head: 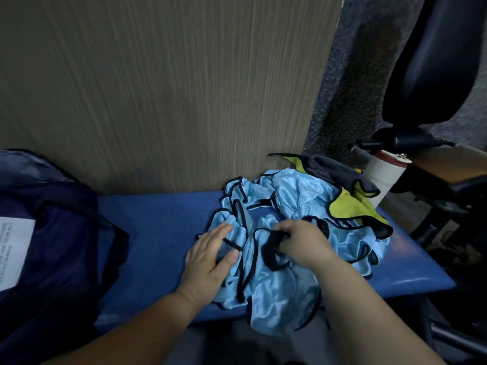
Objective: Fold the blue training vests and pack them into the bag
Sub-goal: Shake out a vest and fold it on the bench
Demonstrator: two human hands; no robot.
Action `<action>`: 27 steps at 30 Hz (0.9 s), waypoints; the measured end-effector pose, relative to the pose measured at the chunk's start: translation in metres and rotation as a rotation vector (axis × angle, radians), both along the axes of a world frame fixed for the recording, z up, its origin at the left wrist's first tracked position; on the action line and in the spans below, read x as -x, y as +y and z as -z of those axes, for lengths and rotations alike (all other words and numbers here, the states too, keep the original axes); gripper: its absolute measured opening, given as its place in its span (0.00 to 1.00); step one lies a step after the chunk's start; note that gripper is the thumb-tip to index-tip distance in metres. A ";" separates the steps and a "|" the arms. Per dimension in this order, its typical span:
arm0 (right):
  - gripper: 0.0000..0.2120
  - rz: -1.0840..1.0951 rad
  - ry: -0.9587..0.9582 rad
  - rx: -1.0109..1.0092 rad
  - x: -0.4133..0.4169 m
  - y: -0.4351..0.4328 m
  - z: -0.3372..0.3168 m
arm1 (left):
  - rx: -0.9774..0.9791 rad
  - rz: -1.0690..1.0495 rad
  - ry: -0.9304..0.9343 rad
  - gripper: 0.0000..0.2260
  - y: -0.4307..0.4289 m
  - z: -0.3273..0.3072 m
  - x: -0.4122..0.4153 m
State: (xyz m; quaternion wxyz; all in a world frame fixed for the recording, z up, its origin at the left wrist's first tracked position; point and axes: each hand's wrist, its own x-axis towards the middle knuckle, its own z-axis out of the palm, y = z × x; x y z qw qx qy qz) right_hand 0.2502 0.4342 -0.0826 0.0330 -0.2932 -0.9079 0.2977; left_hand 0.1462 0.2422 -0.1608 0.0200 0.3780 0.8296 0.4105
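A crumpled heap of light blue training vests [297,204] with black trim lies on the right half of a blue padded bench [158,217]. One vest hangs over the bench's front edge. My left hand [210,256] rests flat, fingers straight, on the heap's left side. My right hand [303,243] has its fingers curled round a bunch of black trim in the middle of the heap. A dark navy bag [52,246] with black straps and a white label sits on the bench's left end.
A yellow-green vest [350,206] and a grey cloth [340,175] lie on the heap's far right side. A white cylinder [384,175] with a red top stands just beyond them. A wood-grain panel [158,88] backs the bench. Black gym equipment [432,61] stands at the right.
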 end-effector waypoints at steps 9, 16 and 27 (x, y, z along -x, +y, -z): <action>0.15 0.185 0.784 0.789 -0.003 0.008 -0.017 | 0.030 0.027 0.256 0.22 0.002 0.009 0.001; 0.15 0.209 0.899 0.817 -0.014 0.034 -0.024 | -0.130 -0.281 -0.004 0.17 -0.010 -0.018 0.032; 0.19 0.135 0.305 0.280 -0.016 0.030 -0.015 | -0.369 -0.556 -0.420 0.17 -0.016 -0.041 0.036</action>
